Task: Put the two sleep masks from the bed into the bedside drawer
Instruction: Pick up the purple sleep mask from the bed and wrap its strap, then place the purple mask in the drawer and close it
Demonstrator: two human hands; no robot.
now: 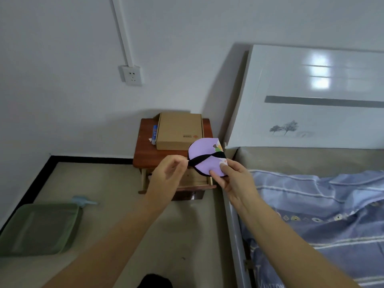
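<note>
A purple sleep mask (204, 151) with a black strap is held up in the air, folded, just above the bedside table. My right hand (234, 179) grips its lower right edge between thumb and fingers. My left hand (166, 173) pinches the black strap at the mask's left end. Below both hands the bedside drawer (195, 180) stands pulled out, its inside mostly hidden by my hands. I see only this one mask; no second mask shows on the bed.
The red-brown bedside table (145, 154) carries a cardboard box (178, 130) and a blue tube (154, 135). The bed with a blue striped quilt (322, 204) and white headboard (311, 96) fills the right. A green tray (37, 228) lies on the floor at left.
</note>
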